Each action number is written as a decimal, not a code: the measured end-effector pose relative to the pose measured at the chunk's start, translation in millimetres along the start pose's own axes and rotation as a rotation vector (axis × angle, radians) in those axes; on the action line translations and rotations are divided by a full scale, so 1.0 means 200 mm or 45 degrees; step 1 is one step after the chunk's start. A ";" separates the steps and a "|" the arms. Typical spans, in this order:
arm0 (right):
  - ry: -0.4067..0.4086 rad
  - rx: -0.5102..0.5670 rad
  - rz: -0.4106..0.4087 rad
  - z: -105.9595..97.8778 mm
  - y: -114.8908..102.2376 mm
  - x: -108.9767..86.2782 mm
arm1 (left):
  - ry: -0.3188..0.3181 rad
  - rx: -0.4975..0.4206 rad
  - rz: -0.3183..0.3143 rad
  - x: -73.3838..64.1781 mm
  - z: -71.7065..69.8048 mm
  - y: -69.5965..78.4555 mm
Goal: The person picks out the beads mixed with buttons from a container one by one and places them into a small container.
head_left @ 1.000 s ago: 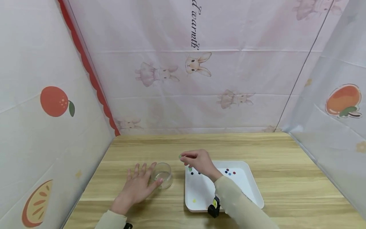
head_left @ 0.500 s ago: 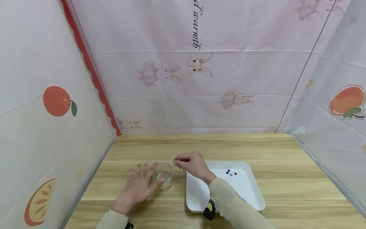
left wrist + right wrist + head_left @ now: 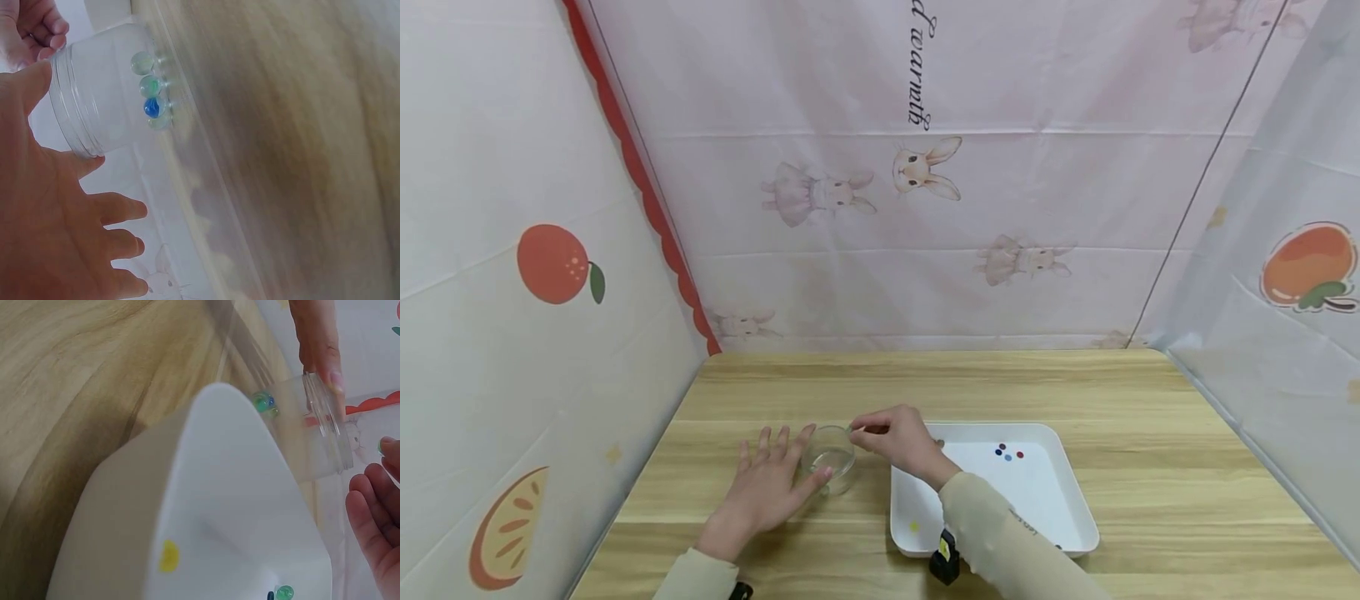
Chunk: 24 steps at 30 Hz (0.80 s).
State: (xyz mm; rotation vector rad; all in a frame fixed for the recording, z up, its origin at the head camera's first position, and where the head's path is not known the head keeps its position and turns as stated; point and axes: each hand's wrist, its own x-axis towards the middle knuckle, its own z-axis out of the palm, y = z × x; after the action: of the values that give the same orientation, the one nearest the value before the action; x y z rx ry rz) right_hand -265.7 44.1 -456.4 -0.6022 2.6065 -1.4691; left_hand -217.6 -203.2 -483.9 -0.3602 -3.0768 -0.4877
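Observation:
A clear jar stands on the wooden table with its mouth up. My left hand holds its rim between thumb and index finger, the other fingers spread straight. Inside, several glass marbles, greenish and blue, lie at the bottom in the left wrist view. My right hand is at the jar's right edge, its thumb and index finger pinching a greenish marble, mostly covered by the fingertips. Below the right forearm sits a white tray, where a green marble shows in the right wrist view.
Small dark, blue and red round pieces lie toward the tray's back right. A yellow spot is near its front left corner. Printed cloth walls enclose the table at the back and both sides.
My right hand has moved left from the tray's far left corner to the jar's rim, carrying the pinched marble. My left hand stays on the jar.

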 end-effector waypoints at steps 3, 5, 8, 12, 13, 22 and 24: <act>-0.008 0.008 -0.021 0.00 -0.01 0.00 | 0.000 -0.006 0.000 0.00 -0.01 0.01; -0.013 0.007 -0.034 0.01 -0.01 0.00 | -0.002 -0.005 -0.001 0.00 -0.01 0.01; -0.020 0.012 -0.058 0.02 -0.01 0.00 | -0.013 0.003 -0.008 -0.01 -0.02 0.02; -0.035 0.006 -0.064 0.03 0.00 0.00 | -0.024 -0.003 -0.012 -0.01 -0.03 0.02; -0.039 0.002 -0.061 0.04 0.00 0.00 | -0.025 -0.004 -0.014 -0.01 -0.03 0.02; -0.066 -0.009 -0.049 0.06 0.00 0.00 | -0.024 0.003 -0.011 0.00 -0.04 0.03; -0.062 -0.022 -0.049 0.05 0.01 0.00 | -0.018 0.002 -0.014 0.00 -0.04 0.03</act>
State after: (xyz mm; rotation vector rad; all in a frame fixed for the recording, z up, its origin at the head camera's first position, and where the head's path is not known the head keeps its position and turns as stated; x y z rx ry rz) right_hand -263.8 35.7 -463.1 -0.6847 2.5874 -1.4252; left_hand -216.3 -200.6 -475.0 -0.3485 -3.0944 -0.4849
